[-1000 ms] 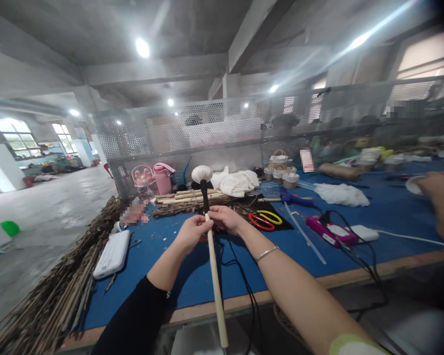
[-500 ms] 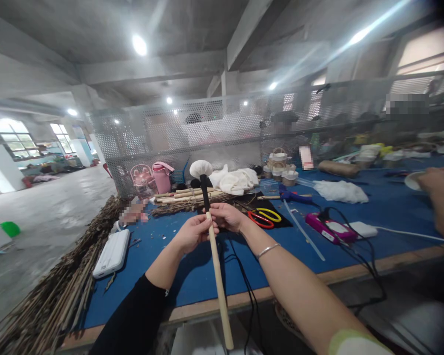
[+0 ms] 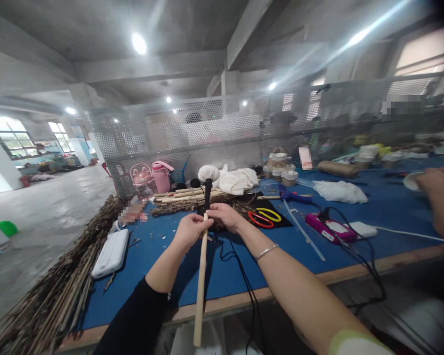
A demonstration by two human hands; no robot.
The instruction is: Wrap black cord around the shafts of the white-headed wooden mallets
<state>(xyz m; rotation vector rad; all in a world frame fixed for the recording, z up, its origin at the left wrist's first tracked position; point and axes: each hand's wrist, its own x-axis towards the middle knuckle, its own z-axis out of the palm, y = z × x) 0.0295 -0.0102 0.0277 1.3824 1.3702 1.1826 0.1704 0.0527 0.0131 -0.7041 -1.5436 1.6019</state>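
Observation:
A pale wooden stick [image 3: 201, 291] slants up from below the table edge, its upper part wrapped in black [image 3: 207, 193] and topped by a round white cloth head [image 3: 209, 173]. My left hand [image 3: 190, 230] pinches the bare wood just below the black part. Against the lower end of the black wrap, my right hand [image 3: 225, 217] has its fingers closed on the same stick. Behind the white head lies a crumpled white cloth [image 3: 239, 180]. Red and yellow handled scissors [image 3: 264, 217] rest on black material right of my right hand.
The blue table [image 3: 281, 251] bears a white power bank [image 3: 111, 252], a purple device [image 3: 331, 228] with cables, a blue glue gun [image 3: 294, 195] and a brown roll [image 3: 338, 169]. Dry stalks [image 3: 62, 271] lie along the left. Another person's hand [image 3: 438, 192] is at far right.
The stick has tilted: its lower end has swung left and its white head has shifted slightly right and down. Both my hands stay closed on it.

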